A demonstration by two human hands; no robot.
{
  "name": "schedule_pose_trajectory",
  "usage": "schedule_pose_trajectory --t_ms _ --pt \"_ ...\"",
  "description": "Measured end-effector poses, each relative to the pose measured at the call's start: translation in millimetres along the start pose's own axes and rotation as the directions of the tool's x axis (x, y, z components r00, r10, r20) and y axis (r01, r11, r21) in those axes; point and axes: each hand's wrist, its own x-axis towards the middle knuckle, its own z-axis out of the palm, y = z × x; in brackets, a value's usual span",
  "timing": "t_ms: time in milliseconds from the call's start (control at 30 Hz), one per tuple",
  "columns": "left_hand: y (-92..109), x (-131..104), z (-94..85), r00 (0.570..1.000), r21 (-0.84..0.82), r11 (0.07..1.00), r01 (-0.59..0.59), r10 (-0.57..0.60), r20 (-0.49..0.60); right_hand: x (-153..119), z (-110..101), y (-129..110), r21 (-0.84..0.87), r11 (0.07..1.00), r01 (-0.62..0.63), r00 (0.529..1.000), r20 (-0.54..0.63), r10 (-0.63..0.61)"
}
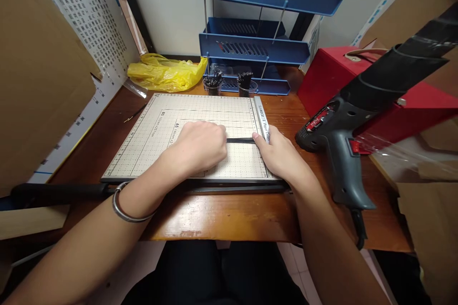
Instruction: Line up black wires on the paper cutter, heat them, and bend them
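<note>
A cream paper cutter with a printed grid lies flat on the wooden table, its dark blade arm along the near edge. Over the middle of the board, my left hand is closed in a fist around a thin bundle of black wires. The strands run from the fist to the right. At the board's right edge, my right hand presses its thumb on the bundle's other end, beside the metal ruler strip; its other fingers are hidden past the edge.
Two clear cups of short black pieces stand behind the board, before a blue tiered rack. A yellow plastic bag lies back left. A heat gun hangs at the right, in front of a red box.
</note>
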Motion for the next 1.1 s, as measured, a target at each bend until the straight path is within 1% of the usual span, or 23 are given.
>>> schedule_pose_trajectory --t_ms 167,467,667,800,967,1100 --pt "-1.2 -2.9 -2.4 1.000 -0.006 1.000 0.003 -0.003 0.006 -1.0 -0.8 -0.9 -0.001 1.000 -0.017 1.000 0.004 0.017" --pt "1.5 -2.0 -1.8 1.000 0.004 1.000 -0.002 0.002 0.021 0.0 -0.4 -0.7 -0.019 1.000 -0.006 1.000 -0.002 0.006" --pt "-0.9 -7.3 -6.2 0.996 0.006 0.999 -0.032 0.031 0.081 -0.2 0.5 0.1 -0.004 1.000 -0.003 1.000 -0.002 0.003" --pt "1.4 -6.2 -5.3 0.998 0.018 1.000 -0.022 0.021 0.064 -0.1 0.1 0.5 -0.005 1.000 0.002 1.000 -0.004 -0.002" --pt "0.9 -4.2 -5.1 0.997 0.009 0.999 -0.032 0.031 0.069 -0.4 -0.1 0.2 -0.006 1.000 0.004 1.000 0.000 -0.004" --pt "0.6 -4.4 -5.6 0.997 0.005 1.000 -0.017 0.017 0.074 -0.4 -0.2 0.2 0.001 1.000 0.000 1.000 -0.002 0.000"
